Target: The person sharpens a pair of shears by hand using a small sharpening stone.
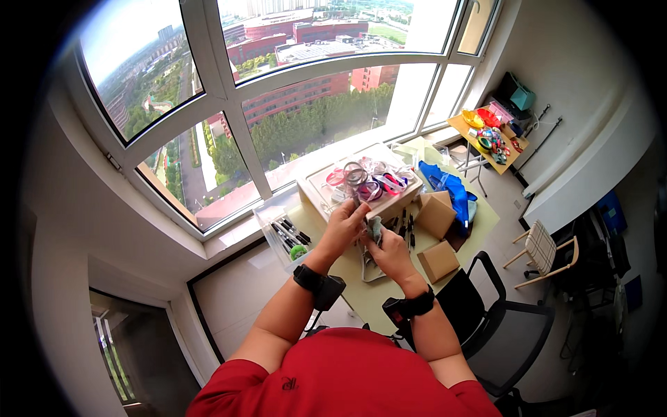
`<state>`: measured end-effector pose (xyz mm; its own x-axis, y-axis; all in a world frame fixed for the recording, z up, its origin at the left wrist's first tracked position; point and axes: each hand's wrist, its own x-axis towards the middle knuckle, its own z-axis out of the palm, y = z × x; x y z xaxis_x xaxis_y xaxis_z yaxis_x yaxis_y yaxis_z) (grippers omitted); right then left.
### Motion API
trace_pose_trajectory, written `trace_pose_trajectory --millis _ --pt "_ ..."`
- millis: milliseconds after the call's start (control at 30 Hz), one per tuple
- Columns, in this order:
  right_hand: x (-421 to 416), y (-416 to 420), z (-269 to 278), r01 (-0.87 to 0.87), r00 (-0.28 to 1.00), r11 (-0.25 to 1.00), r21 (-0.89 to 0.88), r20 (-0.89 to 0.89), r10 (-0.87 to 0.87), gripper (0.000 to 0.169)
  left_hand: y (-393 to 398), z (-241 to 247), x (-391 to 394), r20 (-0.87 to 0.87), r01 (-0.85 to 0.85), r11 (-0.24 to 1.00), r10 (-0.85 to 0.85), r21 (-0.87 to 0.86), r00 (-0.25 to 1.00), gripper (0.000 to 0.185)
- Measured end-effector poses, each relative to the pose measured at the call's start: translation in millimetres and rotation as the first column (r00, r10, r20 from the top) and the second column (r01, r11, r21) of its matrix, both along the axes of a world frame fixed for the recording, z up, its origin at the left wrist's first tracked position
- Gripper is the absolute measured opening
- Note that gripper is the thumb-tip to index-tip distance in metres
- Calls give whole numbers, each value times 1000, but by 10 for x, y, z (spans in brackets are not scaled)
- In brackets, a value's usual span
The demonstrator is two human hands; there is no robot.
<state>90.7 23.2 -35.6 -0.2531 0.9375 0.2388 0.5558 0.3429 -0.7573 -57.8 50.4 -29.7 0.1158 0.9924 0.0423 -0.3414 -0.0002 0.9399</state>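
Note:
My left hand [344, 227] is raised above the near edge of a white storage box, its fingers closed on a thin dark item too small to name. Close beside it on the right, my right hand [391, 255] grips a bunched grey-green cloth [374, 229]. Both hands nearly meet. Behind them, on the lid of the white box [312, 194], lies a pile of coiled bands and straps [383, 180] in pink, purple, white and grey. Several black pens [410, 232] lie to the right of my right hand, partly hidden by it. Black devices are strapped to both wrists.
A clear plastic tray [268, 232] with pens and a green roll [298, 252] stands at the left. Cardboard boxes [439, 260] and a blue cloth [453, 193] lie at the right of the table. A black mesh chair [508, 339] stands near right; a cluttered wooden table [503, 166] stands farther off.

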Motion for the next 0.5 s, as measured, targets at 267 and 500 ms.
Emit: trace_pose_trajectory --millis 267,500 --pt "-313 41 -55 -38 999 987 -158 -9 37 29 -27 -351 -376 -252 72 996 -82 -51 964 30" --pt "-654 84 -355 -55 998 974 -221 -31 49 31 81 -857 -1061 -322 -110 988 70 -107 944 50"
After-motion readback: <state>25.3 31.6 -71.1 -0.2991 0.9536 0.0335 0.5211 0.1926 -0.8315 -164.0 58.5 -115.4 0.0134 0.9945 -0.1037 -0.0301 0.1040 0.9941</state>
